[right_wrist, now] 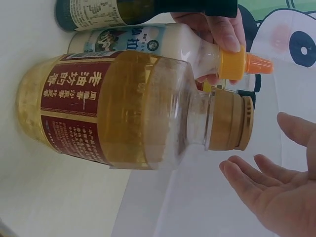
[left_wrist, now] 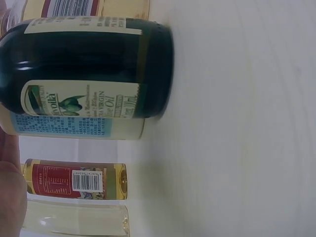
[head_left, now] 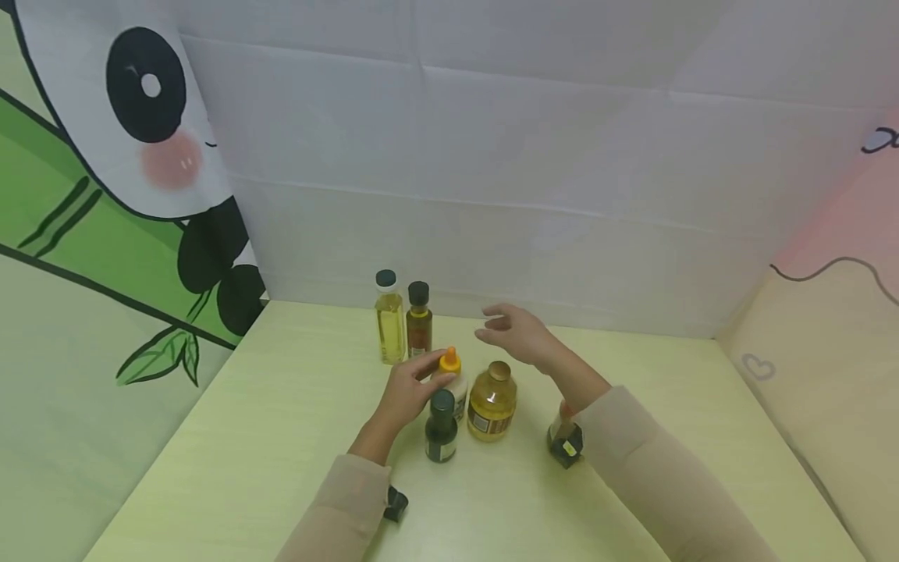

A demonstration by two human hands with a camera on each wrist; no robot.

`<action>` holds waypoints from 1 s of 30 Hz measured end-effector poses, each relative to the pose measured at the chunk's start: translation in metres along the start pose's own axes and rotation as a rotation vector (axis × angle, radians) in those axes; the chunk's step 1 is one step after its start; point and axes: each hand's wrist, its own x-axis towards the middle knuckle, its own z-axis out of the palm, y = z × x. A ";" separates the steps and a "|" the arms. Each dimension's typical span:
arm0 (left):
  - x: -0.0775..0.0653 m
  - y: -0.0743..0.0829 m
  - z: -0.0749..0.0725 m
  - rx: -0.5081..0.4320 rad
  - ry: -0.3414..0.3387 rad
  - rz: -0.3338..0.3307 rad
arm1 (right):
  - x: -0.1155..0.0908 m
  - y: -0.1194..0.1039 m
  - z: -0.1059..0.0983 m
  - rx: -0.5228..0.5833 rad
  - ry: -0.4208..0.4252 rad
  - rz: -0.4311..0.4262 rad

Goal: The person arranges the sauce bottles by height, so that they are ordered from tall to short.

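Head view: left fingers [head_left: 424, 362] pinch orange-capped bottle [head_left: 460, 392], probably plastic; right fingers [head_left: 497, 336] parted near rounded jug [head_left: 492, 402].

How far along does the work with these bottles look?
Possibly done: the yellow-oil bottle and red-labelled bottle stand side by side at the back. In hand: the left hand pinches the orange-capped bottle; the right hand is empty, near the gold-capped bottle. Perhaps left: the dark item by the left sleeve and black-ended item by the right, both apart.
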 end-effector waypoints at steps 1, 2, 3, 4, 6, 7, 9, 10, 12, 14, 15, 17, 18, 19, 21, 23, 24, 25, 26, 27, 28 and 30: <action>0.000 0.000 0.000 0.000 0.000 0.001 | -0.001 0.001 0.000 -0.001 -0.001 -0.001; 0.000 0.000 0.000 0.000 0.001 0.003 | -0.003 0.002 0.000 0.001 -0.002 -0.003; 0.000 0.000 0.000 0.002 0.004 0.006 | -0.004 0.003 0.000 0.005 -0.002 -0.003; 0.000 0.000 0.000 0.001 0.005 0.010 | -0.006 0.003 0.000 0.010 -0.002 -0.005; 0.001 -0.001 0.001 -0.002 0.007 0.013 | -0.008 0.005 0.001 0.017 -0.001 -0.007; 0.001 -0.001 0.001 -0.001 0.009 0.012 | -0.010 0.005 0.001 0.020 0.000 -0.007; 0.000 -0.001 0.001 -0.002 0.011 0.010 | -0.013 0.007 0.002 0.015 0.005 -0.006; 0.000 -0.002 0.002 -0.001 0.013 0.009 | -0.014 0.008 0.002 0.006 0.010 -0.006; 0.000 -0.002 0.002 0.001 0.017 0.007 | -0.017 0.010 0.004 -0.010 0.019 -0.006; 0.000 -0.002 0.002 0.002 0.018 0.008 | -0.020 0.011 0.005 -0.024 0.030 -0.007; 0.001 -0.003 0.002 0.002 0.018 0.009 | -0.021 0.012 0.006 -0.030 0.036 -0.009; 0.001 -0.003 0.002 0.003 0.018 0.016 | -0.025 0.013 0.007 -0.034 0.044 -0.010; 0.001 -0.003 0.002 0.003 0.018 0.020 | -0.027 0.014 0.008 -0.040 0.049 -0.011; 0.001 -0.004 0.003 0.004 0.019 0.024 | -0.029 0.015 0.009 -0.047 0.053 -0.012; 0.001 -0.004 0.003 0.004 0.023 0.033 | -0.031 0.017 0.010 -0.051 0.059 -0.016; 0.001 -0.005 0.003 0.003 0.026 0.037 | -0.034 0.020 0.012 -0.049 0.064 -0.021; 0.001 -0.006 0.003 0.000 0.027 0.037 | -0.035 0.022 0.013 -0.043 0.065 -0.022; 0.001 -0.006 0.004 -0.001 0.028 0.037 | -0.036 0.023 0.014 -0.038 0.065 -0.024; 0.000 -0.007 0.004 -0.005 0.029 0.036 | -0.037 0.025 0.015 -0.028 0.064 -0.025; 0.000 -0.007 0.004 -0.008 0.029 0.034 | -0.038 0.026 0.015 -0.025 0.064 -0.033; 0.000 -0.008 0.004 -0.006 0.029 0.034 | -0.039 0.028 0.016 -0.018 0.065 -0.035; 0.000 -0.009 0.004 -0.006 0.029 0.035 | -0.041 0.030 0.018 -0.011 0.067 -0.045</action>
